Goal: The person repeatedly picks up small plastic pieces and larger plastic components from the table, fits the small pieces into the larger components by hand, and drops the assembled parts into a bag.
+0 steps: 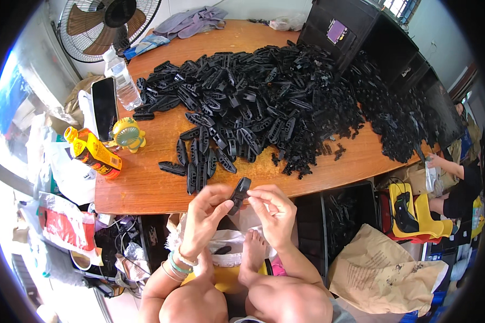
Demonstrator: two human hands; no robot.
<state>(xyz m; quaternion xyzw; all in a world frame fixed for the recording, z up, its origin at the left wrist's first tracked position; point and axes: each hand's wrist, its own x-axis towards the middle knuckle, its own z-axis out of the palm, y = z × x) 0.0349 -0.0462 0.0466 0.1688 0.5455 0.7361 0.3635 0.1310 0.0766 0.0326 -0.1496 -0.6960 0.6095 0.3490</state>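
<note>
Standing near a fan (116, 13) and a white wall (264, 9), the brown table (145, 196) carries a big heap of black pieces (226, 83). The held piece (239, 195) is black, long and narrow, near the table's front edge. The left hand (203, 215) is clamped on it with its fingers; the right hand (275, 216) is bent beside it, fingertips close together; I cannot tell whether they grip.

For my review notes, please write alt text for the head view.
A bare left hand holds a black oblong plastic part, the bare right hand beside it, at a brown wooden table heaped with black plastic pieces.
</note>
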